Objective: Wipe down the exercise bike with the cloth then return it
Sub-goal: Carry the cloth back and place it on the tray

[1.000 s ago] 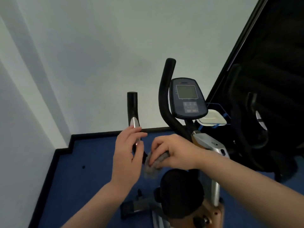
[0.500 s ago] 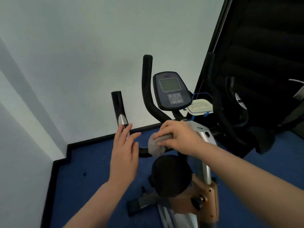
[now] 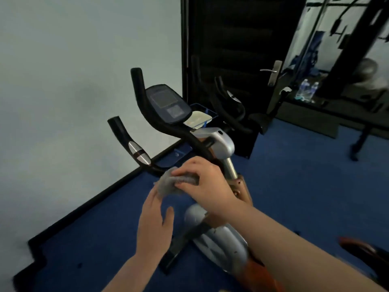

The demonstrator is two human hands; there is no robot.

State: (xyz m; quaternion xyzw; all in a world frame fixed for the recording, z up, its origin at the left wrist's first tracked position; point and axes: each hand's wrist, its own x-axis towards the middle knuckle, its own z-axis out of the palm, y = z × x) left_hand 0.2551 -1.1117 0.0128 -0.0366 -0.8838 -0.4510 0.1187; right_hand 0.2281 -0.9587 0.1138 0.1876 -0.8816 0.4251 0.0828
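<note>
Hands met over a grey cloth (image 3: 170,183) at the middle of an exercise bike (image 3: 219,144) that stood on blue carpet (image 3: 294,186) near the corner of a pale wall (image 3: 73,81). The right hand (image 3: 205,182) gripped the bunched cloth, its fingers curled over the top of the fabric, just below the point where the black handlebar (image 3: 147,106) curved down to the silver stem. The left hand (image 3: 154,220) was spread, fingers straight and thumb out, its fingertips touching the underside of the cloth; whether it pressed or merely brushed the fabric could not be told. Above the hands, the bike's console (image 3: 166,104) tilted toward the camera, its screen dark. A second grip with a silver sensor plate (image 3: 139,153) jutted out to the left. Behind the console sat a blue wire tray (image 3: 207,111) holding a pale flat object. A dark door (image 3: 242,49) with a metal handle (image 3: 272,72) stood behind the bike, and two water bottles (image 3: 307,88) showed near the upper right edge of the view. The bike's silver and orange body (image 3: 223,239) ran down beneath the right forearm.
</note>
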